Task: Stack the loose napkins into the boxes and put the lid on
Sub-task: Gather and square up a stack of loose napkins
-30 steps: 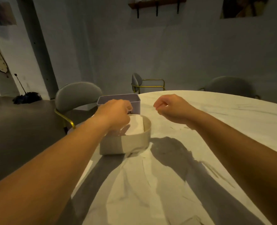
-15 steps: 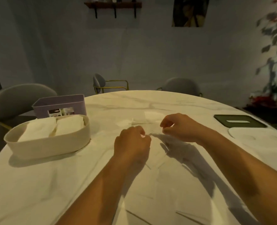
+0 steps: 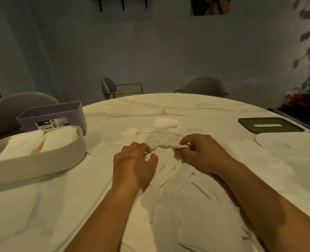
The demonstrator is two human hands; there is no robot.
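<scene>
cream box (image 3: 41, 166): oval, open, at the left of the bench (image 3: 41, 215); two side-by-side stacks of stacked napkins (image 3: 41, 142) fill it almost to the rim.
purple box (image 3: 56, 113): just behind the cream box, open; a printed label (image 3: 52, 122) shows on its near side, inside not visible.
loose napkins (image 3: 161, 139): spread flat mid-bench, under and beyond both hands.
green lid (image 3: 270, 124): slotted, flat at far right.
white lid (image 3: 287, 144): flat, just in front of the green lid.
left grip (image 3: 134, 164): fingers curled on the loose napkins; cannot tell whether it holds one.
right grip (image 3: 205, 153): thumb and fingers pinch a folded napkin (image 3: 179, 146).
</scene>
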